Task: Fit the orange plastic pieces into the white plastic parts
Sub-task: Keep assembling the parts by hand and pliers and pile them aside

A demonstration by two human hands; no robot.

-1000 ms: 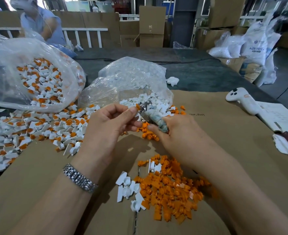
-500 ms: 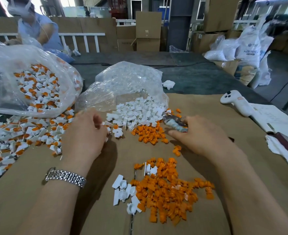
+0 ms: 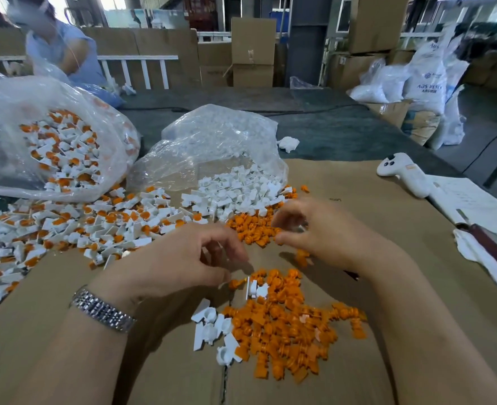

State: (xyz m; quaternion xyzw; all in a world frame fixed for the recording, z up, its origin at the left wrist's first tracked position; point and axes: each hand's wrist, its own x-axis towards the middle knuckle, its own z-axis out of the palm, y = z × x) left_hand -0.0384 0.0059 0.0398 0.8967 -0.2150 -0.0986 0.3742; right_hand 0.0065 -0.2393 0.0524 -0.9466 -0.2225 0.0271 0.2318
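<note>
My left hand (image 3: pixel 183 261) hovers with curled, parted fingers just above the near pile of orange pieces (image 3: pixel 282 325), holding nothing I can see. Several loose white parts (image 3: pixel 212 325) lie at that pile's left edge. My right hand (image 3: pixel 314 232) is blurred over the far heap of orange pieces (image 3: pixel 250 226), thumb and forefinger apart. A dark tip of the hand tool (image 3: pixel 352 276) pokes out under its wrist; the rest is hidden in the palm. More white parts (image 3: pixel 241 191) spill from a clear bag (image 3: pixel 212 135).
A big clear bag (image 3: pixel 36 135) and a spread of assembled white-and-orange parts (image 3: pixel 80 226) fill the left. A white controller (image 3: pixel 402 173), papers (image 3: pixel 475 206) and a cloth lie at the right. A person sits at the far left. Cardboard (image 3: pixel 387 229) covers the table.
Both hands came down from holding a part and the tool together. The left hand swung left, then back to the near orange pile. The right hand lowered onto the far orange heap.
</note>
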